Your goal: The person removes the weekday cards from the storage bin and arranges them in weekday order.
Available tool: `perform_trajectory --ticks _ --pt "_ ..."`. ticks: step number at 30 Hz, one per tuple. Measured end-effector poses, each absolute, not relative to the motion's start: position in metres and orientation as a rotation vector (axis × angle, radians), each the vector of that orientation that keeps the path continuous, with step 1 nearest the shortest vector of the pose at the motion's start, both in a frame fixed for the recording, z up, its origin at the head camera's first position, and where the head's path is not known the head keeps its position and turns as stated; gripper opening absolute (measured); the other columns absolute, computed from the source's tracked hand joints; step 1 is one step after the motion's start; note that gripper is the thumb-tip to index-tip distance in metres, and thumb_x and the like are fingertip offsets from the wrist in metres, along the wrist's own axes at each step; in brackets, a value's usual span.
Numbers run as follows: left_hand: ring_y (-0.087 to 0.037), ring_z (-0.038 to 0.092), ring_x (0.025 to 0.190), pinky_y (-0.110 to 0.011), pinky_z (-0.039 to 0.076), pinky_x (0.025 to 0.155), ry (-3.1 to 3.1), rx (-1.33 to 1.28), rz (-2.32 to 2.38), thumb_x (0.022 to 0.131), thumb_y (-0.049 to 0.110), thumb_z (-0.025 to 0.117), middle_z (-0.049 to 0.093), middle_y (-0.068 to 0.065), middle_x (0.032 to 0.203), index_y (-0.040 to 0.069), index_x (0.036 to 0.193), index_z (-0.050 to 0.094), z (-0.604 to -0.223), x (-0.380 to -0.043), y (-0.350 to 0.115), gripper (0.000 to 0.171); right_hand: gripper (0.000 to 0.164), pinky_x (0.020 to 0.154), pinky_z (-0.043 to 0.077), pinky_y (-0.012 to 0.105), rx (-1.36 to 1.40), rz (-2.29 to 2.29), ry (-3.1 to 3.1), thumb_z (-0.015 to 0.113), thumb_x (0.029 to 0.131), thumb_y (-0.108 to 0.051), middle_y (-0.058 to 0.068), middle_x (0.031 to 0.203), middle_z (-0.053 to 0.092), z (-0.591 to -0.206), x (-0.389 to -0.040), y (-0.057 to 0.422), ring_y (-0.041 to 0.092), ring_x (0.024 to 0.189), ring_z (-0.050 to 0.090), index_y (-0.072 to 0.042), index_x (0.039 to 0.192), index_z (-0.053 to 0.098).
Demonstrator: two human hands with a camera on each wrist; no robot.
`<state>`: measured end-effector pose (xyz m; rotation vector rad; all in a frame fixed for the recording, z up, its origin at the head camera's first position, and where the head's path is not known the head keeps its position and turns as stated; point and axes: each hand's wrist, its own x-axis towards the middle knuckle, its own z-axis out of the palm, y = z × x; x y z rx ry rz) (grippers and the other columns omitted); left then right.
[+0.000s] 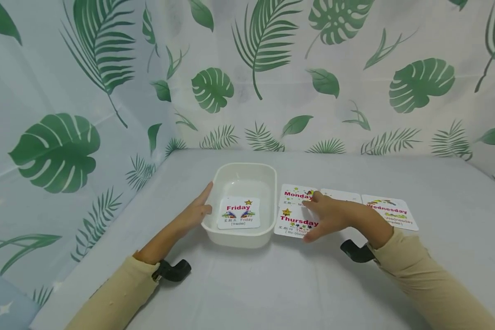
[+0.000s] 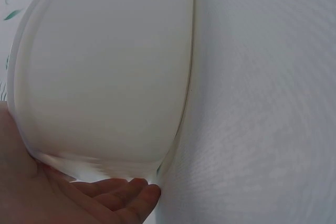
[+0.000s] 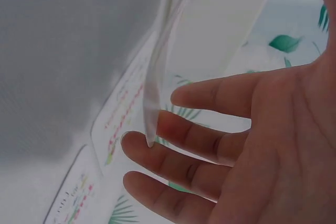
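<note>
Nearest: the L sleeve (image 1: 115, 293) & R sleeve (image 1: 437, 279), each w/ a black wrist mount (L (image 1: 177, 270); R (image 1: 356, 251)) at the cuff. L hand (image 1: 189, 214) rests against the tray's outer L side, fingers relaxed, not clenched; no card in it. R hand (image 1: 336, 214) lies over the Mon. card (image 1: 290, 195) & Thurs. card (image 1: 293, 225), digits spread. In the R wrist view a thin white edge meets its fingertips; card or tray rim, can't tell.

The Fri. card (image 1: 239, 214) lies flat in the white tray (image 1: 241, 239), print facing the wearer. R of tray, on the table (image 1: 251, 293): top row = Mon., a card w/ unreadable print (image 1: 341, 196), then the Wed. card (image 1: 396, 215); Thurs. sits on the near side of Mon.

Progress (judged): partway. 4 cards form the layout, 2nd row just begun; Fri. isn't in it. Whether more cards lie under Fri., can't tell.
</note>
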<state>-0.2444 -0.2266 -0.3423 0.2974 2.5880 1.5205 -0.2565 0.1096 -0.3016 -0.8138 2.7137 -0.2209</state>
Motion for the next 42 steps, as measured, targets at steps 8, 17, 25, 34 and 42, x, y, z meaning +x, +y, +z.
perform_trajectory --ticks 8,17,25,34,42 --pt "-0.028 -0.007 0.142 -0.047 0.001 0.114 2.596 0.331 1.528 0.078 0.001 0.035 -0.008 -0.008 0.154 0.008 0.146 -0.008 -0.343 -0.245 -0.226 0.081 0.102 0.094 0.041 0.052 -0.756 -0.158 2.7 0.069 0.065 -0.059 0.023 0.133 0.036 -0.308 -0.259 0.106 0.032 0.112 0.045 0.0 0.139 0.033" --pt "-0.028 -0.005 0.142 -0.047 0.001 0.114 2.593 0.31 1.526 0.078 0.001 0.035 -0.007 -0.006 0.154 0.012 0.147 -0.007 -0.345 -0.244 -0.225 0.082 0.107 0.092 0.043 0.047 -0.73 -0.07 2.718 0.069 0.06 -0.064 0.017 0.126 0.041 -0.315 -0.255 0.101 0.027 0.107 0.047 0.001 0.138 0.036" --pt "-0.028 -0.005 0.142 -0.046 0.001 0.114 2.603 0.314 1.519 0.077 0.001 0.035 -0.007 -0.007 0.154 0.009 0.147 -0.007 -0.345 -0.244 -0.225 0.081 0.102 0.085 0.045 0.044 -0.733 0.038 2.747 0.07 0.058 -0.065 0.014 0.118 0.046 -0.315 -0.25 0.095 0.024 0.098 0.048 0.0 0.132 0.044" --pt "-0.029 -0.005 0.141 -0.047 0.001 0.114 2.624 0.308 1.488 0.077 0.002 0.033 -0.007 -0.009 0.154 0.007 0.146 -0.007 -0.342 -0.244 -0.225 0.08 0.1 0.085 0.045 0.047 -0.704 0.086 2.763 0.072 0.057 -0.063 0.015 0.119 0.046 -0.315 -0.247 0.09 0.027 0.1 0.047 0.002 0.129 0.046" --pt "-0.03 -0.006 0.141 -0.047 0.0 0.114 2.606 0.32 1.501 0.077 0.0 0.034 -0.008 -0.01 0.154 0.007 0.146 -0.008 -0.342 -0.244 -0.226 0.081 0.095 0.078 0.046 0.043 -0.706 0.107 2.763 0.072 0.056 -0.064 0.012 0.114 0.047 -0.317 -0.247 0.089 0.024 0.094 0.047 -0.002 0.125 0.051"
